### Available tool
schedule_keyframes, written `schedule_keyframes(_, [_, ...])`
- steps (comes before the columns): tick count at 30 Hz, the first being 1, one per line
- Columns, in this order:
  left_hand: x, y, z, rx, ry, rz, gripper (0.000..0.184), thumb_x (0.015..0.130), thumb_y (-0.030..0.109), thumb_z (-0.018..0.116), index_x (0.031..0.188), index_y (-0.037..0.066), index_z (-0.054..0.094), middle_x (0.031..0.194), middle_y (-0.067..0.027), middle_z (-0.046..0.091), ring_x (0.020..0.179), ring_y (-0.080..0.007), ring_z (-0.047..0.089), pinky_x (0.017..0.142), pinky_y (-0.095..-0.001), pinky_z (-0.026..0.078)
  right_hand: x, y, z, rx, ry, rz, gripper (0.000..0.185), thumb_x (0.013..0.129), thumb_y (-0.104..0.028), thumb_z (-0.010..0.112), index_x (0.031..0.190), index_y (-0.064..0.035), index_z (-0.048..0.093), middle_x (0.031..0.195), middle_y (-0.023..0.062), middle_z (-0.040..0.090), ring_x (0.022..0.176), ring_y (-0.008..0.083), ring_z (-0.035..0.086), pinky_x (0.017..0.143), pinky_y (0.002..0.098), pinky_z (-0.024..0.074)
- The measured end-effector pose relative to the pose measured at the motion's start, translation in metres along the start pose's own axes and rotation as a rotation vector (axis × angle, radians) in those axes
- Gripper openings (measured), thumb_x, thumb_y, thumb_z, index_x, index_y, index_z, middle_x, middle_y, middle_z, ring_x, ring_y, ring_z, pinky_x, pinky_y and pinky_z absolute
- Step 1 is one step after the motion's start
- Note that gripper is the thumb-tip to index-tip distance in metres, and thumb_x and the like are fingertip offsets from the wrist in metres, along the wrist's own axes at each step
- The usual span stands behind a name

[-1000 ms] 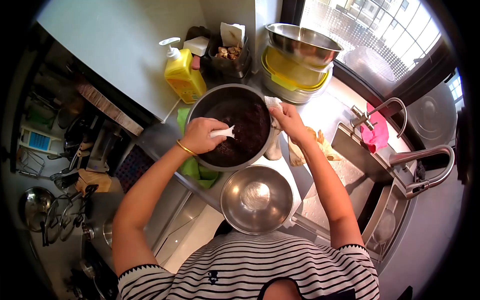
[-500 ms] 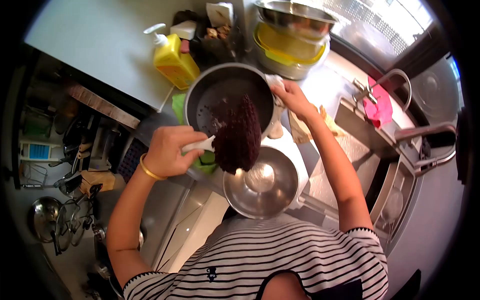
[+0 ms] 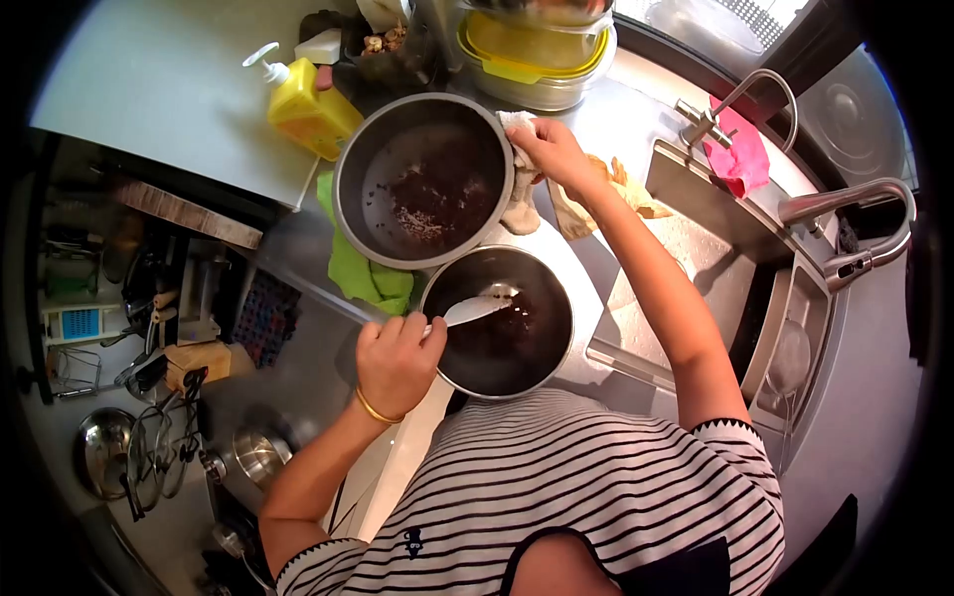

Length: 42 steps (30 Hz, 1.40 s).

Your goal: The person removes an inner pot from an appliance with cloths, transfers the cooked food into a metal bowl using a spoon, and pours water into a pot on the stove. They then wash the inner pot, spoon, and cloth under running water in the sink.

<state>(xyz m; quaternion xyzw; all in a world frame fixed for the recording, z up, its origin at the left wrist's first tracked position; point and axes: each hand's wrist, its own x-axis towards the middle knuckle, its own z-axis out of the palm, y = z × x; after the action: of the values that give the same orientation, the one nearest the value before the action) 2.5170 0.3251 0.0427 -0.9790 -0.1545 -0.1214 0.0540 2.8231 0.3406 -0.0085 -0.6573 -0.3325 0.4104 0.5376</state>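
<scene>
My left hand [image 3: 397, 366] is closed around the handle of a white rice paddle [image 3: 479, 310], whose blade is inside a steel bowl [image 3: 509, 262] close to my body. Dark, rice-like food [image 3: 515, 320] lies in the bowl, though shadow hides how much. Beyond it stands a deep grey pot [image 3: 373, 164] with dark purple grains [image 3: 427, 214] scattered over its bottom. My right hand [image 3: 555, 154] grips the pot at its right rim through a whitish cloth [image 3: 519, 123].
A green cloth [image 3: 370, 283] lies beside the pot, near a yellow pump bottle [image 3: 306, 107]. Stacked containers [image 3: 542, 84] stand at the back. To the right are a sink [image 3: 686, 243], taps [image 3: 865, 223] and a pink cloth [image 3: 737, 159]; pans and racks [image 3: 104, 452] are at lower left.
The paddle has moved from over the pot down into the bowl, and the big dark clump is off it. Dark food now shows in the bowl. The pot is still held.
</scene>
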Motion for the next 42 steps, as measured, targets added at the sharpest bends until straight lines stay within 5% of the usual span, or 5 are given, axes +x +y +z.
schedule_keyframes(8, [0.03,-0.041,-0.054,-0.433,0.004,-0.36,0.019,0.062,0.006,0.068,0.082,0.006,0.067,0.07,-0.0092,0.057,0.062,-0.0278,0.057,0.055,-0.0315,0.045,0.016,-0.003,0.008,-0.235,0.018,0.028,0.033,0.079,-0.028,0.061,0.068,0.0031,0.056,0.058,0.0066,0.055,0.05,0.0157,0.056,0.04,0.029,0.0447])
schedule_keyframes(15, [0.131,-0.123,-0.012,0.173,-0.586,-0.371,0.016,0.063,0.015,0.063,0.075,0.005,0.067,0.076,-0.016,0.065,0.075,-0.0316,0.063,0.066,-0.0389,0.052,0.029,0.022,0.007,-0.12,-0.058,-0.159,0.028,0.082,-0.022,0.058,0.068,0.0015,0.05,0.057,0.006,0.052,0.047,0.0124,0.05,0.041,0.028,0.041])
schedule_keyframes(26, [0.15,-0.111,0.047,0.098,-0.438,0.4,0.018,0.06,0.014,0.063,0.078,0.014,0.065,0.067,-0.0068,0.061,0.063,-0.0257,0.062,0.055,-0.0375,0.048,0.017,0.01,0.0,-0.118,-0.109,-0.095,0.023,0.081,-0.02,0.058,0.072,0.001,0.052,0.054,0.0026,0.05,0.048,0.0092,0.048,0.044,0.0263,0.0389])
schedule_keyframes(39, [0.138,-0.115,0.042,0.307,-0.145,0.421,0.006,0.071,0.017,0.054,0.068,0.012,0.056,0.057,-0.0009,0.054,0.051,-0.0167,0.057,0.049,-0.0308,0.04,0.015,-0.01,0.024,-0.278,0.005,-0.553,0.023,0.077,-0.013,0.06,0.067,0.0009,0.044,0.052,0.0178,0.047,0.047,0.0322,0.048,0.047,0.0373,0.0378])
schedule_keyframes(42, [0.154,-0.147,0.019,0.446,-0.091,0.036,0.005,0.07,0.016,0.055,0.07,0.011,0.056,0.06,-0.0037,0.057,0.054,-0.0202,0.06,0.049,-0.0328,0.044,0.013,-0.005,0.03,-0.271,0.033,-0.601,0.023,0.076,-0.011,0.061,0.068,0.0007,0.044,0.054,0.0196,0.047,0.05,0.0365,0.048,0.048,0.039,0.0374])
